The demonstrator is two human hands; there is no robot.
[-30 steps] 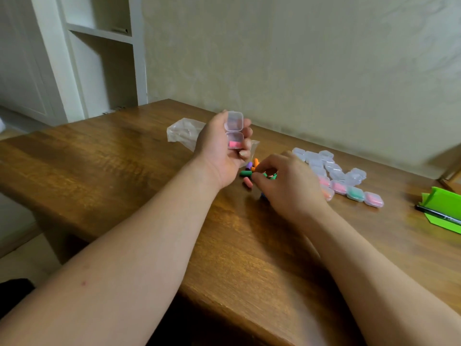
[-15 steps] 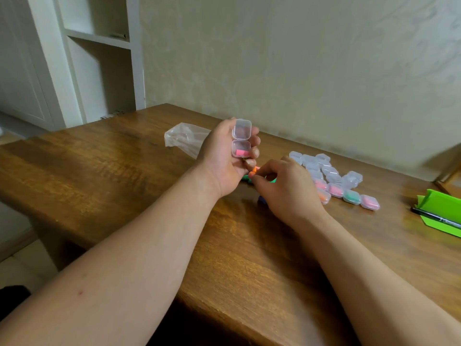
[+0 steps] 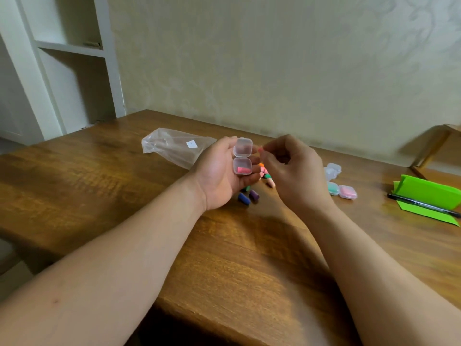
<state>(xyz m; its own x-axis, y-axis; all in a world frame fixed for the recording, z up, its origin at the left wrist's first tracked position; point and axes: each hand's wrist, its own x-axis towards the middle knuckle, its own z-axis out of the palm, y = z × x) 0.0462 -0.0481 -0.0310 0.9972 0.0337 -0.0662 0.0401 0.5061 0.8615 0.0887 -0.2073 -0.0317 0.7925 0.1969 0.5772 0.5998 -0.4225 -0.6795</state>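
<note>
The left grip [image 3: 222, 171] holds a clear case [image 3: 242, 158] above the desk [image 3: 224, 245], fingers curled under it, with the lid hinged open and standing upward. One pink plug [image 3: 243, 170] lies in the lower half. The right grip [image 3: 291, 168] pinches a second plug [image 3: 260, 149] between thumb and forefinger, just beside the lid's right edge and not yet over the lower half (it reads pink-orange; blur prevents more). Assessment: this case is half filled; seating the second plug and closing the lid are outstanding. Loose plugs [image 3: 249, 196] lie on the desk below both grips, blue, purple, green and pink among them, so further cases appear to be needed. To the right, two filled cases [image 3: 341, 191], one teal and one pink, sit touching each other and are judged done. Behind them stand empty cases [image 3: 333, 169], partly hidden by the right grip; their count cannot be told. A bag [image 3: 174, 148] lies behind the left grip. The work is judged part-way through, with several plugs yet to be packed.
</note>
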